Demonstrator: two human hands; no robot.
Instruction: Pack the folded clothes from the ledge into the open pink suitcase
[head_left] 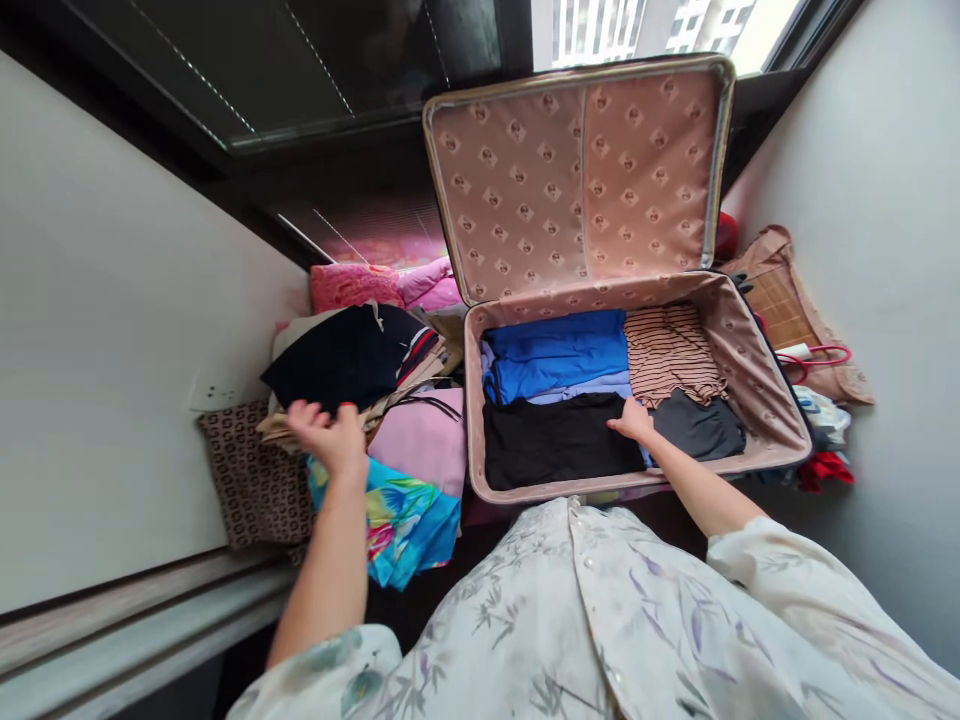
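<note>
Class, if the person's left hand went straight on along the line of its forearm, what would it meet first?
Most likely the dark navy cloth, just beyond the left hand in the picture; its height is unclear, so it might pass above instead.

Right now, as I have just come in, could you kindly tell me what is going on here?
A person is handling clothes at an open suitcase. Their right hand is at the right end of a black garment lying inside, next to blue cloth, a striped garment and dark grey cloth. Their left hand is open beside a navy garment on the pile left of the suitcase; whether it touches the pile is unclear.
</note>
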